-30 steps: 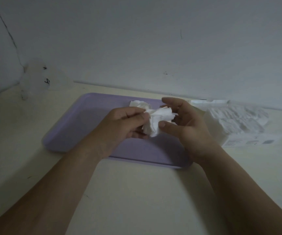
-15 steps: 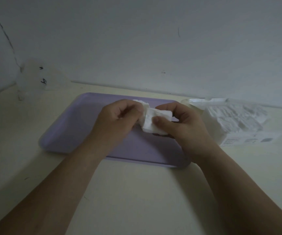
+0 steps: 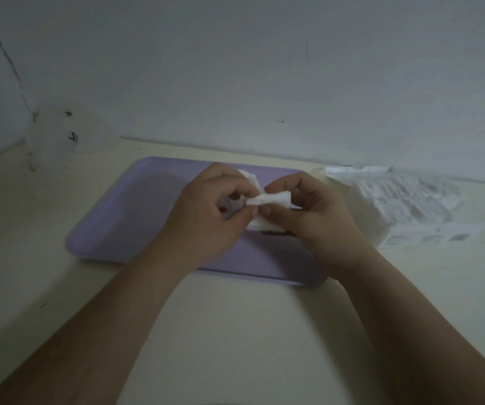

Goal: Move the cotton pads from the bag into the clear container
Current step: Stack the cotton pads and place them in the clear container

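A small bunch of cotton pads (image 3: 267, 200) is pinched between both hands. The left hand (image 3: 206, 217) grips one end and the right hand (image 3: 314, 217) the other, with fingers curled round it. Under the hands lies a purple tray (image 3: 124, 217). Just right of the right hand, the bag (image 3: 404, 206) looks nearly full. The clear container (image 3: 51, 135) stands well left of the left hand, and its contents are unclear. The job seems barely begun.
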A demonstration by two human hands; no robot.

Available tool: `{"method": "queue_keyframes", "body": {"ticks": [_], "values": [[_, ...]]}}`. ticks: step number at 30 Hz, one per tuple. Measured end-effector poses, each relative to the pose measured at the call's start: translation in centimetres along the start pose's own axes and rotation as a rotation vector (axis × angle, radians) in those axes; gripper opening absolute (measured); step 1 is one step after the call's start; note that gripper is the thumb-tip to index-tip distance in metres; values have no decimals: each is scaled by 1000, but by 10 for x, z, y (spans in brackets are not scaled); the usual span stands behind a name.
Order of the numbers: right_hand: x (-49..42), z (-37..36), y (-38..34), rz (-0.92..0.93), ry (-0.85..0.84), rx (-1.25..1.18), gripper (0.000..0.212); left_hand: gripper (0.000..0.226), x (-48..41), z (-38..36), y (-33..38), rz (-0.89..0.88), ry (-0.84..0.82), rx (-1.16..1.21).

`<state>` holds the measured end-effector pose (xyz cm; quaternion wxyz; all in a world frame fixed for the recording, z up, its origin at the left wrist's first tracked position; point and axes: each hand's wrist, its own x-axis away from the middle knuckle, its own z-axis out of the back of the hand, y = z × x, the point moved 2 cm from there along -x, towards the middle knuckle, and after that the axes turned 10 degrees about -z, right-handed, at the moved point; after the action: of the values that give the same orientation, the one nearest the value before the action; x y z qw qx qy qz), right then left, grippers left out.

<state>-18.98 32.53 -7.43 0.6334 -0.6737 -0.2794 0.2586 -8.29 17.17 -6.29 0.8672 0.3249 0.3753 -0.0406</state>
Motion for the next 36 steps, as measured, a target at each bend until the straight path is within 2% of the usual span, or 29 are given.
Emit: {"method": "queue_keyframes", "body": {"ticks": [2,5,8,13,16,18,21,24,26,36], "values": [[0,0,-1,-43,-16,-42,26,21,0,1,2,-33,28,-53],[-1,-1,-5,-175,-119,-247,26,21,2,2,5,-83,51,-96],[-2,1,-8,-245,-147,-385,25,27,4,2,8,37,68,-20],[-6,5,-3,-211,-65,-310,18,14,4,5,9,133,104,165],[-4,5,-1,-171,26,-299,29,16,0,7,7,249,199,408],[-3,6,0,-158,83,-294,37,18,-1,9,3,317,227,481],[-4,8,0,-150,93,-291,42,23,0,9,2,328,118,515],[-4,5,0,-152,55,-249,26,23,0,5,8,323,21,532],[-4,4,1,-143,32,-226,20,22,0,4,9,346,15,522],[-6,5,4,-113,3,-223,22,18,0,4,-1,371,51,405]]}}
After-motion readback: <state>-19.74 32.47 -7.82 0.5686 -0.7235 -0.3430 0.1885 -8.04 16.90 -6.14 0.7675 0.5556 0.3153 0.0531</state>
